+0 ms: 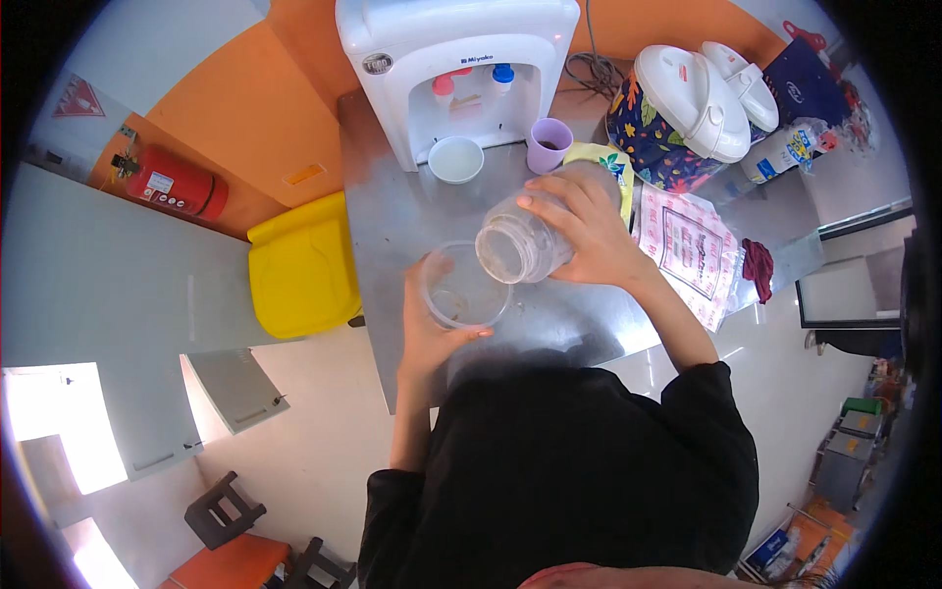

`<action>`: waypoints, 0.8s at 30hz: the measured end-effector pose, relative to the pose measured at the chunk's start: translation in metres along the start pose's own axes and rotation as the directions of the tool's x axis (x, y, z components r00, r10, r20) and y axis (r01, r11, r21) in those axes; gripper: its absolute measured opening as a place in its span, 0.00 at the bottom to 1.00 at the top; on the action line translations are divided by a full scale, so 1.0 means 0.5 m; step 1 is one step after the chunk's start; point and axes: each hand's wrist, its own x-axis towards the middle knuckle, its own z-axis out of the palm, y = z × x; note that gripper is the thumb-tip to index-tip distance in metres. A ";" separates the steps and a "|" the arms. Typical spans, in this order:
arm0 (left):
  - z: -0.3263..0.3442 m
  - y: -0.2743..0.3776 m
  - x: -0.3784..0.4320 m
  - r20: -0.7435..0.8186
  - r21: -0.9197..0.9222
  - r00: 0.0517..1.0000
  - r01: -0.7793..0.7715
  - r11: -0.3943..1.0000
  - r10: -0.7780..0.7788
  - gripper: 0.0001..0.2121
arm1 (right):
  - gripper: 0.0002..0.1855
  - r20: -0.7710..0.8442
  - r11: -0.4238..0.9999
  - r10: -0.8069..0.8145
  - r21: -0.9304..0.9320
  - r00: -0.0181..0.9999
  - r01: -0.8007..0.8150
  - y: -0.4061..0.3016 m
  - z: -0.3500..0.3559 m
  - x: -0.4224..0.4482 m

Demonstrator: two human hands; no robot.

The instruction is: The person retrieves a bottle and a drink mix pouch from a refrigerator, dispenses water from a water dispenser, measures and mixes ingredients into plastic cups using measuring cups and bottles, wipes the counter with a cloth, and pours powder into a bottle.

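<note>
My left hand (430, 327) grips a clear plastic tub (471, 316) from its left side, thumb along the near rim. A little residue shows on the bottom of the tub. My right hand (589, 228) is closed around a clear plastic jar (508, 254), which tilts with its uncapped, threaded mouth towards the tub. The jar's mouth is by the tub's right rim; whether they touch I cannot tell. Beyond them, a white bowl (456, 160) and a lilac cup (548, 143) with dark contents stand before a white water dispenser (456, 44). A yellow packet (625, 173) lies behind my right hand.
The steel table (383, 294) has a yellow bin (302, 272) at its left edge. On the right are patterned containers with white lids (684, 103), a plastic bottle (784, 154), a printed sheet (688, 247) and a maroon cloth (758, 271). A fire extinguisher (176, 184) hangs left.
</note>
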 end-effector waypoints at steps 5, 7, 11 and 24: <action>0.023 -0.009 -0.007 0.009 -0.076 0.999 0.038 0.996 -0.037 0.49 | 0.38 0.057 0.951 -0.126 -0.278 0.990 0.137 0.008 -0.016 0.010; 0.030 -0.015 -0.010 0.003 -0.107 0.999 0.036 0.994 -0.036 0.49 | 0.36 0.056 0.944 -0.130 -0.298 0.990 0.141 0.009 -0.022 0.015; 0.033 -0.023 -0.011 -0.006 -0.134 0.999 0.034 0.990 -0.035 0.49 | 0.35 0.064 0.928 -0.134 -0.341 0.989 0.148 0.010 -0.025 0.013; 0.039 -0.027 -0.019 0.017 -0.359 0.995 0.095 0.928 -0.096 0.49 | 0.34 0.064 0.897 -0.180 -0.399 0.982 0.191 0.001 -0.030 0.016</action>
